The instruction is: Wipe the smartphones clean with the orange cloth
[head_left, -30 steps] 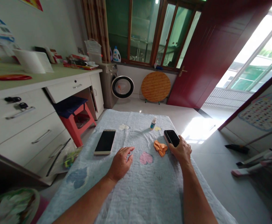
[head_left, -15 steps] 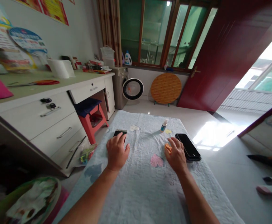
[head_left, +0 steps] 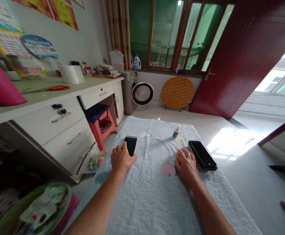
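The middle of the cloth (head_left: 154, 202) lies open to the far edge. A gold phone (head_left: 130, 144) blocks the left edge and a black phone (head_left: 202, 155) the right. A bottle (head_left: 176, 132) stands near the far-right corner.

Both bare forearms enter from the lower edge of the frame and run up toward the centre. Left forearm (head_left: 95, 209) rises from lower left. The left hand (head_left: 121, 160), left of centre, lies palm down, fingers extended forward and close together. Right forearm (head_left: 206, 209) rises from lower right. The right hand (head_left: 186, 164), right of centre, lies palm down, fingers loosely spread, wrist straight. The hands are well apart.
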`<state>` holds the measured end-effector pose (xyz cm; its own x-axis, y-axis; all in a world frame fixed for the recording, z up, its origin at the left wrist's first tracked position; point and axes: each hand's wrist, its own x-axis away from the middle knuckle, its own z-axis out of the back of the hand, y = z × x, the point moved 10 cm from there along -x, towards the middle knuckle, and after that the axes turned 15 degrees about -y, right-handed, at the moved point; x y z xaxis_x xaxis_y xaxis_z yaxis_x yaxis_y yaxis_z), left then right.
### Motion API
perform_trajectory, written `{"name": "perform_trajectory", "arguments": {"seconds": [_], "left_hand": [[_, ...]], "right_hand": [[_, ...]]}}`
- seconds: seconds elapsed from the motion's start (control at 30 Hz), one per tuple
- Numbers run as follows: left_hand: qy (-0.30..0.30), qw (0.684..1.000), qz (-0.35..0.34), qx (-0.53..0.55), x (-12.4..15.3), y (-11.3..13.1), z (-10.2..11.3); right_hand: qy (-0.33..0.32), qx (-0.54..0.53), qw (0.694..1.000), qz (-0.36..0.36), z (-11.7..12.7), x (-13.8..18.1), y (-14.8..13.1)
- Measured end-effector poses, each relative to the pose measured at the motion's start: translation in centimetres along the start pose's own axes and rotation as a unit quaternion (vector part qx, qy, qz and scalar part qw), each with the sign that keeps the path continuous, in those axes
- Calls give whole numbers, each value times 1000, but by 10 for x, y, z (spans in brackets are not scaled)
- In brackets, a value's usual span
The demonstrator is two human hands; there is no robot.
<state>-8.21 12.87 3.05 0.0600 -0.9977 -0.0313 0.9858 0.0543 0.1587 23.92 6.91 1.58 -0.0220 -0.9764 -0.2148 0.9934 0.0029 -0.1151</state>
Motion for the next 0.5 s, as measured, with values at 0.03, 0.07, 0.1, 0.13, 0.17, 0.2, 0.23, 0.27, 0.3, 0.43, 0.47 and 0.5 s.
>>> {"name": "perform_trajectory", "arguments": {"seconds": [0.03, 0.07, 0.1, 0.13, 0.17, 0.2, 0.23, 0.27, 0.3, 0.43, 0.47, 0.5], "left_hand": [[0, 1000, 0, 3, -1, -1, -1], [0, 1000, -1, 7, -2, -2, -2], [1, 1000, -3, 12, -3, -2, -3], [1, 1000, -3, 17, -4, -3, -4], [2, 1000, -3, 22, -5, -4, -5], [3, 1000, -2, 26, -6, -5, -6], [3, 999, -2, 31, -7, -5, -6], [3, 999, -1, 37, -7, -6, -7], [3, 999, 1, 43, -8, -6, -7], [8, 998, 28, 64, -8, -13, -6], [12, 997, 35, 69, -9, -15, -5], [17, 996, 39, 75, -9, -17, -4]], "right_hand": [[-5, -3, 1000, -1, -1, 0, 0], [-9, -6, 1000, -2, -2, 0, 0], [-12, -10, 1000, -2, -2, 0, 0], [-15, -14, 1000, -1, -3, 0, 0], [-17, -17, 1000, 0, -3, 0, -1], [-18, -19, 1000, 0, -3, -1, -1], [-19, -20, 1000, -1, -4, -1, -1], [-20, -20, 1000, -1, -4, -1, -2], [-21, -20, 1000, -3, -3, -1, -2], [-22, -20, 1000, -8, -2, 0, -1], [-23, -20, 999, -9, -1, 0, 0], [-23, -20, 999, -10, -1, 0, 0]]}}
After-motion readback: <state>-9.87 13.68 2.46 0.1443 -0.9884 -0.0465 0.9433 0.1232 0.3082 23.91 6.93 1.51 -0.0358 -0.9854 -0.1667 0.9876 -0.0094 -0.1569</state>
